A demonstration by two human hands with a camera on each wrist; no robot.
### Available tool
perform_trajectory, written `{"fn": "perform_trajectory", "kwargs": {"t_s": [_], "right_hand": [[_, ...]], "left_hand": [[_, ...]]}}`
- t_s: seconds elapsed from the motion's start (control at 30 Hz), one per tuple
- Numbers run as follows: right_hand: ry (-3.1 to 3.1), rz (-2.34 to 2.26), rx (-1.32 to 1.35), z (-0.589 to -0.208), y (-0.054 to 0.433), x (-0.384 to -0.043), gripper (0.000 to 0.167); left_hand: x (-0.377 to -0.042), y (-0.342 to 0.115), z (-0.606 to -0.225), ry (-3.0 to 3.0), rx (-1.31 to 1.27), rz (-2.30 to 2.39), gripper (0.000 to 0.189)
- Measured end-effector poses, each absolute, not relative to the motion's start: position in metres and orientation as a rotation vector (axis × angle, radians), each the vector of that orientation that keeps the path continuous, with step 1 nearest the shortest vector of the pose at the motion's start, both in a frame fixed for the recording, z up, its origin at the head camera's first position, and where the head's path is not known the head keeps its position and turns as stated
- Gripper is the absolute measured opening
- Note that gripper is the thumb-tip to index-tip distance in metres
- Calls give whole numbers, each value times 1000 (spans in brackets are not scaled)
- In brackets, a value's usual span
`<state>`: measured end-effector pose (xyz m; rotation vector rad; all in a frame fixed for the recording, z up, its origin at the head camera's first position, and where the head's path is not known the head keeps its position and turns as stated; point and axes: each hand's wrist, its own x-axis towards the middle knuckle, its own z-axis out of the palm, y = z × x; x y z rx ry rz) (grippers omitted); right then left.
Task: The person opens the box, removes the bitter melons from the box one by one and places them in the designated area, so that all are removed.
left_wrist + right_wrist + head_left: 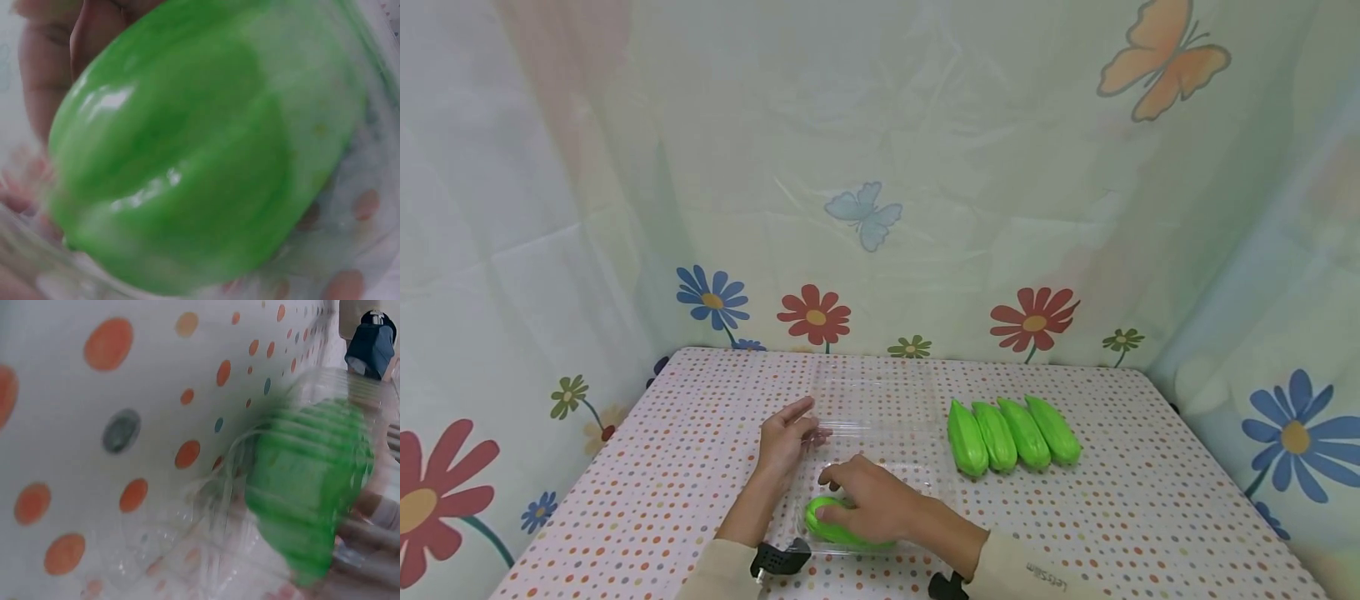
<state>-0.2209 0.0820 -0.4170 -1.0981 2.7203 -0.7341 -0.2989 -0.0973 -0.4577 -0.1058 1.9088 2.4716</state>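
Note:
A clear plastic clamshell box (917, 475) lies with its lid (872, 387) folded back, away from me. Inside its near part rests a glossy green ridged gourd (850, 537), lying sideways. My right hand (876, 504) holds this gourd from above, thumb on its near side; the palm hides part of it. At the box's left edge, near the hinge, my left hand (782, 442) touches the plastic with loosely bent fingers. The left wrist view shows the gourd (187, 156) large through the plastic, with fingers behind it. It appears blurred through the box wall in the right wrist view.
Several more green gourds (1000, 437) lie side by side to the right of the box, pointed ends away from me. A polka-dot cloth (647, 467) covers the table. Behind it hangs a curtain (745, 167) with flowers and butterflies.

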Motion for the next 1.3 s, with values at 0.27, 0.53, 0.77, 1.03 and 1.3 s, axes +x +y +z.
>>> {"fn": "perform_trajectory", "kwargs": {"t_s": [0.27, 0.53, 0.77, 1.03, 1.3], "right_hand": [[2700, -690, -1115, -422, 75, -218, 48], [2664, -662, -1153, -424, 71, -218, 44], [2656, -657, -1147, -424, 71, -220, 44], [2730, -685, -1164, -418, 77, -218, 45], [2754, -892, -1148, -415, 83, -218, 36]], "left_hand": [[-300, -98, -458, 1903, -102, 2476, 50], [-300, -98, -457, 1908, -92, 2481, 50], [-299, -98, -457, 1896, -99, 2488, 50], [-299, -98, -457, 1931, -105, 2451, 50], [-298, -98, -457, 1938, -113, 2439, 50]]}}
